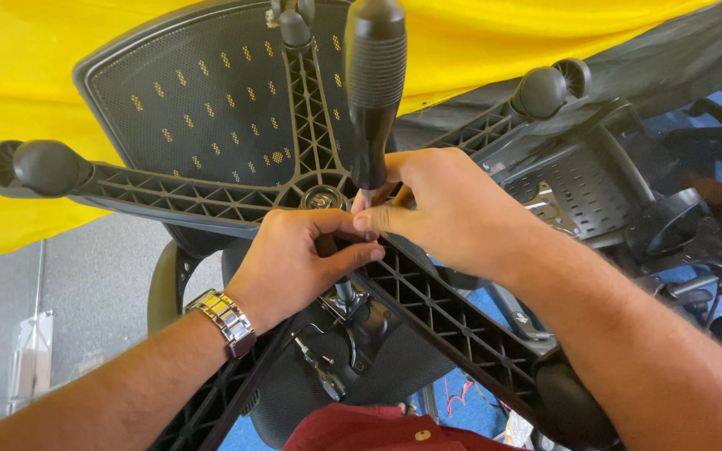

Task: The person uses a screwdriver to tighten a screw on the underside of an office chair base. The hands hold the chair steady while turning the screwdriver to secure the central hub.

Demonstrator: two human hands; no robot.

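Frame centre: screwdriver (372, 92), black ribbed handle up, tip at hub of upturned chair base (211, 196). Right hand (444, 209) fingers pinched on shaft near tip; left hand (294, 259) curled shut beside it, contents hidden. Tool prob. light, rigid; ribbed handle = best grip. Base stiff plastic, bulky.

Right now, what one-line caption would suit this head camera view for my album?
Two hands, left hand and right hand, steady a black-handled screwdriver at the hub of an upturned office chair's star base.
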